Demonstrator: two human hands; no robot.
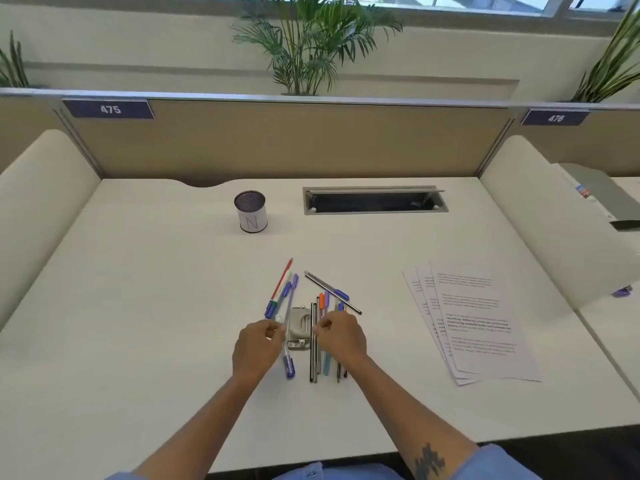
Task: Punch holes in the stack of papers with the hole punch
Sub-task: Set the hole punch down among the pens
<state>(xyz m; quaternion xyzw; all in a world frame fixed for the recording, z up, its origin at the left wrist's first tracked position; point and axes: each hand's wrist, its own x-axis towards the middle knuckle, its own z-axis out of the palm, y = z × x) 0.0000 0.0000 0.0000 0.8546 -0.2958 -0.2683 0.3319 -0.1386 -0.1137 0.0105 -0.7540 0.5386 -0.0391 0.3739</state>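
A small grey metal hole punch (298,328) lies on the white desk (138,306), hemmed in by pens on both sides. My left hand (258,348) sits just left of it, fingers pinched on a clear pen with a blue cap (287,355). My right hand (341,336) rests just right of the punch, on top of a row of pens and pencils (320,358), fingertips curled at their shafts; whether it grips one I cannot tell. The stack of printed papers (474,323) lies fanned out at the right, apart from both hands.
More pens (282,292) lie fanned behind the punch, and a dark pencil with a blue pen (332,292) lies at an angle. A mesh pen cup (251,212) stands farther back, next to an open cable tray (375,200). Partition walls enclose the desk.
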